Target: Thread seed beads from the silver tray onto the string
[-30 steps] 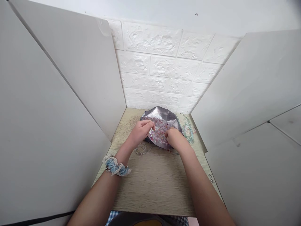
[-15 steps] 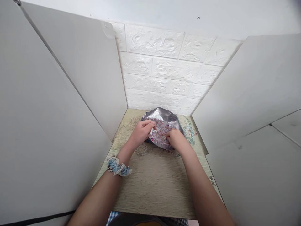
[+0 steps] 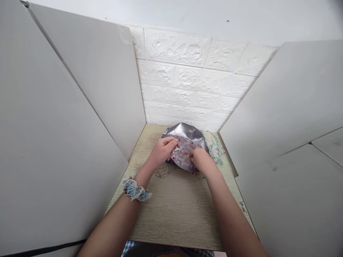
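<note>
A silver foil-lined bag [image 3: 184, 129] lies spread on the table, with many small pink, purple and clear beads [image 3: 184, 150] in it. Over its left part is my left hand [image 3: 163, 149], thumb and fingers pinched together; whatever is between the tips is too small to make out. My right hand [image 3: 199, 157] is over the right side of the beads with its fingers curled down among them, and its fingertips are partly hidden. A blue scrunchie with lace edging [image 3: 136, 190] circles my left wrist.
Strings of pale green beads [image 3: 216, 151] lie right of the bag, and a pale bead string [image 3: 162, 172] lies in front of it. Small metal pieces [image 3: 242, 206] rest by the right table edge. White panels [image 3: 107, 71] flank the wooden table [image 3: 177, 210]; a white brick-pattern wall [image 3: 184, 82] stands behind.
The view has shifted very slightly. Both hands hold nearly the same pose over the beads, and the bag stays in place.
</note>
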The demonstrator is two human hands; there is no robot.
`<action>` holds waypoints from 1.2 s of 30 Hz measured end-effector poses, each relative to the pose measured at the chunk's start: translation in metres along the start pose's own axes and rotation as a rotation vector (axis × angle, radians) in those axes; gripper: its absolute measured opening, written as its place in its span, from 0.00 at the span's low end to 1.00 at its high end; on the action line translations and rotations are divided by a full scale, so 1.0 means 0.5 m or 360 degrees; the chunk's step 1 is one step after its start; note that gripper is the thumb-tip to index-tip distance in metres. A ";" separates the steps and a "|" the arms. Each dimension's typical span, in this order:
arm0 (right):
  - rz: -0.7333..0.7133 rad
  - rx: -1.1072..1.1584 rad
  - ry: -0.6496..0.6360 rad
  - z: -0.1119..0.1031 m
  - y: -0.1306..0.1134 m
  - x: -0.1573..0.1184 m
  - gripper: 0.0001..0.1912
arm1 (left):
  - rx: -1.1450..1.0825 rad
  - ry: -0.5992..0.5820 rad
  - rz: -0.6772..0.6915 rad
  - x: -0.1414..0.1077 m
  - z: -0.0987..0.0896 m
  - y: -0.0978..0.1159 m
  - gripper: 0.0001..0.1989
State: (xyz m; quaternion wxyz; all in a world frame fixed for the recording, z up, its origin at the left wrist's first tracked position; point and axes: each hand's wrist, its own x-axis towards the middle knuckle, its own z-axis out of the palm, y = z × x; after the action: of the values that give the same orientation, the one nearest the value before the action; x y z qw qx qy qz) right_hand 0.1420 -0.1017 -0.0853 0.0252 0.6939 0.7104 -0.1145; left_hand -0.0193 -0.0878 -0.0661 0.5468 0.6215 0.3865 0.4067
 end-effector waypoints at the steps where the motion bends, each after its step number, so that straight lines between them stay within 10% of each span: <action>1: -0.0012 -0.0006 0.0004 0.002 0.000 0.001 0.09 | -0.0001 0.0021 0.0021 0.001 0.000 -0.002 0.12; 12: -0.0073 -0.0199 0.0121 0.012 -0.015 -0.007 0.14 | 0.0064 0.0505 0.0265 0.004 -0.004 0.005 0.11; 20: -0.0077 -0.0211 0.0252 0.027 -0.015 -0.011 0.14 | -0.0093 0.0165 -0.0246 0.011 -0.011 -0.007 0.09; 27: -0.0260 0.1006 0.0523 0.010 -0.009 -0.003 0.06 | -0.0193 -0.0216 -0.0347 -0.006 0.005 0.022 0.10; 36: -0.0551 0.2670 0.0170 0.024 -0.050 -0.004 0.10 | -0.0041 -0.0385 -0.0170 -0.007 0.007 0.021 0.11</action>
State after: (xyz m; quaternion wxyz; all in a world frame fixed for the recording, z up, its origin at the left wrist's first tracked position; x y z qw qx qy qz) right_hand 0.1156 -0.1061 -0.0936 -0.5477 0.3695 0.4869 -0.5714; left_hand -0.0169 -0.0934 -0.0560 0.6183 0.6373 0.3451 0.3041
